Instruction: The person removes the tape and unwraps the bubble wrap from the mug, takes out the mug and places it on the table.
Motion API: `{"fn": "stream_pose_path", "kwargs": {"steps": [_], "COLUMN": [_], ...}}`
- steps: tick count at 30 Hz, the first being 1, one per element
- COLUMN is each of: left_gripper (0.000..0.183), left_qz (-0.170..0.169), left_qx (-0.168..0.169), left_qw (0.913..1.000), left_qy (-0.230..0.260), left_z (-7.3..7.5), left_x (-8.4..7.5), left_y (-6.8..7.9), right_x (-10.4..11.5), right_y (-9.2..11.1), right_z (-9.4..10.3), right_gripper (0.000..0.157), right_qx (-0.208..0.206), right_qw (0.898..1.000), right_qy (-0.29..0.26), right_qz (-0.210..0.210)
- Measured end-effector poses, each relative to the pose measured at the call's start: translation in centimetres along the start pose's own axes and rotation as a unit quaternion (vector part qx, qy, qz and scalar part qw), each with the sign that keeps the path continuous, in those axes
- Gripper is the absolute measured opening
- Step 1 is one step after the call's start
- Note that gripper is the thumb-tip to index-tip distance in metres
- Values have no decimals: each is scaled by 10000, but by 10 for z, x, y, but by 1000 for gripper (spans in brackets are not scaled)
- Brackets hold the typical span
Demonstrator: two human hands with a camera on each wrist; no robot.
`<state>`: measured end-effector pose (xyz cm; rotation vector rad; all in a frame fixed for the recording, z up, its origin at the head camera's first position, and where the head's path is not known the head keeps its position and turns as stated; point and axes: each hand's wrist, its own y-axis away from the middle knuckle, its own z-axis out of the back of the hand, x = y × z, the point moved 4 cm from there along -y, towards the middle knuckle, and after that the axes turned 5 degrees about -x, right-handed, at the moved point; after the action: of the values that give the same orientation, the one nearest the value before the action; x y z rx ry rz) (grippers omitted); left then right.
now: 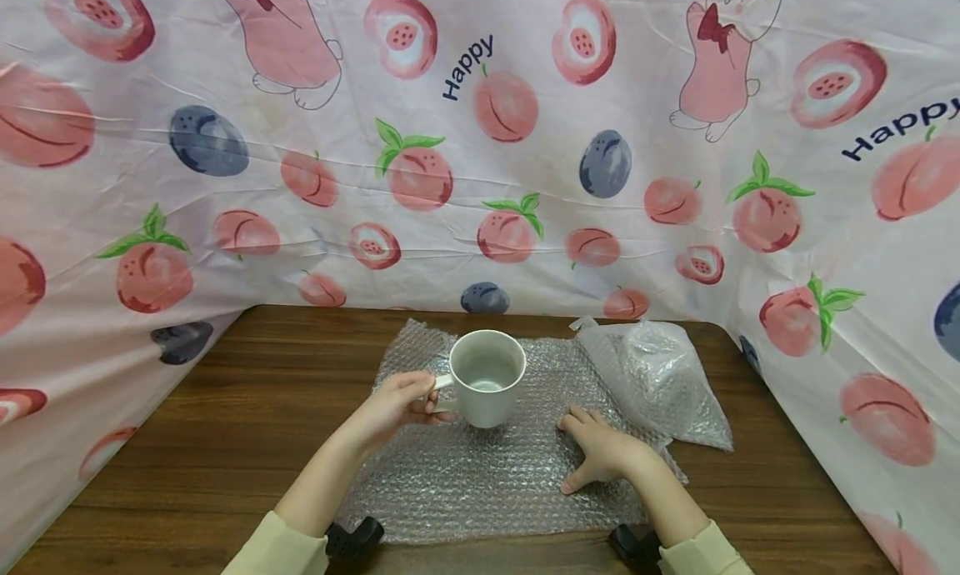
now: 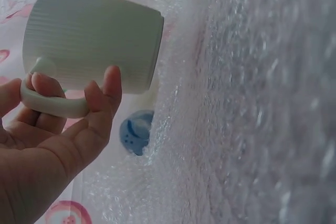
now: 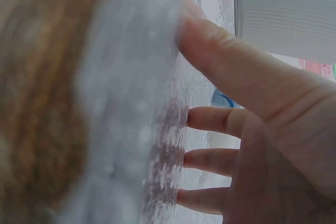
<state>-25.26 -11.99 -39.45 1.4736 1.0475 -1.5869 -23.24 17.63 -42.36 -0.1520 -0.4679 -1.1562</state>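
Note:
A pale white mug [image 1: 487,383] with fine ribs round its side is held by its handle in my left hand [image 1: 408,398]. In the left wrist view the fingers curl through the mug's handle [image 2: 55,103], and its base is apart from the sheet below. Under it a clear bubble wrap sheet [image 1: 480,483] lies spread on the table. My right hand [image 1: 603,452] rests its spread fingertips on the right part of that sheet. The right wrist view shows the thumb and fingers [image 3: 210,161] touching the wrap, with the mug's ribbed side [image 3: 289,17] beyond.
At the back right a bubble-wrapped bundle [image 1: 660,375] overlaps the sheet's edge. The dark wooden table [image 1: 300,350] ends at a fruit-printed cloth [image 1: 525,158] hung at the back and both sides. Black wrist straps [image 1: 356,537] sit on both forearms.

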Motion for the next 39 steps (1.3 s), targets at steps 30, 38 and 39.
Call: {"fn": "stream_pose_path", "kwargs": {"steps": [30, 38, 39], "left_gripper": [27, 28, 29], "left_qz": [-259, -346, -372], "left_qx": [-1087, -1304, -1348], "left_qw": [9937, 9906, 9900], "left_qy": [128, 212, 177], "left_z": [33, 46, 48], "left_x": [-27, -37, -38], "left_y": [23, 31, 32], "right_x": [-1, -1, -2], "right_y": [2, 2, 1], "right_z": [1, 0, 0], "right_gripper": [81, 83, 83], "right_qx": [10, 22, 18], "right_qw": [10000, 10000, 10000], "right_qy": [-85, -57, -57], "right_qz": [33, 59, 69]}}
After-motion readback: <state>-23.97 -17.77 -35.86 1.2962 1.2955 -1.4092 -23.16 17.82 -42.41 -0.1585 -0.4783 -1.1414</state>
